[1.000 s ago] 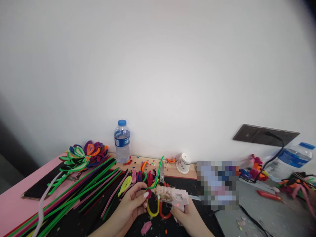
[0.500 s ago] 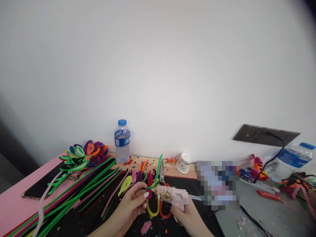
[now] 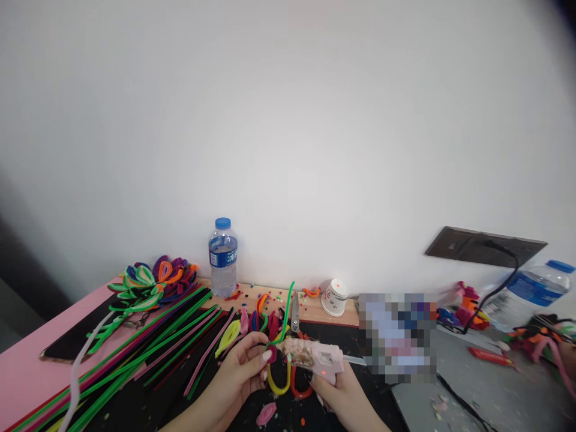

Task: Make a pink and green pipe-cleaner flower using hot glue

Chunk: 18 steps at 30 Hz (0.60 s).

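My right hand (image 3: pixel 337 393) is wrapped round the grip of a pale pink glue gun (image 3: pixel 327 359), whose red light glows and whose glue stick juts from the back. The gun's nozzle end is stained and meets the fingertips of my left hand (image 3: pixel 247 369). Pinched there is a green pipe cleaner (image 3: pixel 288 309) standing upward, with a small dark pink piece (image 3: pixel 271 354) at its lower end. Whether the nozzle touches the pipe cleaner I cannot tell. Scissors (image 3: pixel 295 315) with one yellow and one red handle loop lie on the black mat beneath the gun.
Loose pipe cleaners (image 3: pixel 148 354) spread at the left, near looped pipe-cleaner shapes (image 3: pixel 153 279) and a dark tablet-like slab (image 3: pixel 67 342). A water bottle (image 3: pixel 222 258) and a paper cup (image 3: pixel 335 297) stand by the wall. A red cutter (image 3: pixel 490 356) lies at the right.
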Available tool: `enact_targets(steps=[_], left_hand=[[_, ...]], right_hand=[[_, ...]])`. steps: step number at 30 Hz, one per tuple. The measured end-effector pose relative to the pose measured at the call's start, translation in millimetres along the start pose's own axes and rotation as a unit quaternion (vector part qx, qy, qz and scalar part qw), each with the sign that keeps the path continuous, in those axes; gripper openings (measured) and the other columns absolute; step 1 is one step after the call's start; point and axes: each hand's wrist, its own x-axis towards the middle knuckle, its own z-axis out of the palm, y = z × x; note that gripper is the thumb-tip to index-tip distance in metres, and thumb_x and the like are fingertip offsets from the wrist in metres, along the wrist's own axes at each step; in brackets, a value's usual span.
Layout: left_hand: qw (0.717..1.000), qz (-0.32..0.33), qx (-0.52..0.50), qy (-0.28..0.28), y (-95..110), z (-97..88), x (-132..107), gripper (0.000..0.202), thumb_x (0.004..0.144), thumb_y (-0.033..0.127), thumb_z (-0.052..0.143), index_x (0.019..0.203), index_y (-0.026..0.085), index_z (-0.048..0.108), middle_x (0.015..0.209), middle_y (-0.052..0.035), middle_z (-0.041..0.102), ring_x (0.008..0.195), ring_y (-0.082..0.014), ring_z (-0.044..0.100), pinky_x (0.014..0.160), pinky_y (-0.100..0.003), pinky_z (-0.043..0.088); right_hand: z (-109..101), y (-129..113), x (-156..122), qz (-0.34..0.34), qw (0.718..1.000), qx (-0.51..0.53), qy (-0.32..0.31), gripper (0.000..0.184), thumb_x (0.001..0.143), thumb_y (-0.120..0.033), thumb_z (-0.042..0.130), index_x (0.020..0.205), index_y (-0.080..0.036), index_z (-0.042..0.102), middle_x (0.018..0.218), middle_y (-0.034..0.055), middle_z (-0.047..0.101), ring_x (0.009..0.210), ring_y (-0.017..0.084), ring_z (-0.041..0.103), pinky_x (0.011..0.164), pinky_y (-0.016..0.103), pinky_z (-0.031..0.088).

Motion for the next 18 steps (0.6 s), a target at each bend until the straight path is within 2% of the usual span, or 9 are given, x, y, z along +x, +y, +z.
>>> enact_targets(steps=[4, 9, 13, 18], left_hand=[[1.000, -0.001, 0.002, -0.004, -0.3, -1.3, 0.4, 0.031, 0.060, 0.026, 0.084, 0.079, 0.019, 0.060, 0.060, 0.0063, 0.056, 0.048, -0.0044, 0.047, 0.049, -0.016, 0.037], [1.000, -0.003, 0.003, 0.001, -0.5, -3.3, 0.8, 0.032, 0.059, 0.027, 0.084, 0.079, 0.019, 0.061, 0.060, 0.0066, 0.056, 0.049, -0.0042, 0.047, 0.049, -0.016, 0.037], [1.000, -0.005, 0.005, 0.002, -0.9, -4.9, 1.6, 0.033, 0.058, 0.028, 0.085, 0.079, 0.019, 0.061, 0.060, 0.0068, 0.055, 0.049, -0.0043, 0.046, 0.049, -0.016, 0.036], [1.000, -0.004, -0.002, 0.004, -1.3, -6.1, 2.3, 0.032, 0.059, 0.027, 0.084, 0.080, 0.019, 0.062, 0.062, 0.0067, 0.056, 0.050, -0.0041, 0.046, 0.050, -0.016, 0.036]], right_hand=[[-0.1, 0.9, -0.8, 0.001, 1.000, -0.002, 0.002, 0.038, 0.069, -0.028, 0.064, 0.103, -0.013, 0.062, 0.051, -0.0077, 0.045, 0.040, 0.006, 0.029, 0.038, 0.018, 0.027], [0.5, 4.5, 0.0, -0.002, 1.000, 0.003, 0.007, 0.037, 0.068, -0.030, 0.065, 0.099, -0.012, 0.064, 0.048, -0.0082, 0.043, 0.040, 0.006, 0.029, 0.040, 0.018, 0.030], [0.3, 6.0, 0.8, 0.001, 1.000, 0.004, 0.008, 0.041, 0.067, -0.032, 0.065, 0.102, -0.013, 0.063, 0.051, -0.0069, 0.046, 0.039, 0.006, 0.027, 0.038, 0.018, 0.027], [-0.9, 9.6, 0.0, 0.004, 1.000, -0.002, 0.016, 0.039, 0.067, -0.028, 0.063, 0.102, -0.012, 0.061, 0.048, -0.0090, 0.041, 0.039, 0.006, 0.028, 0.037, 0.018, 0.024]])
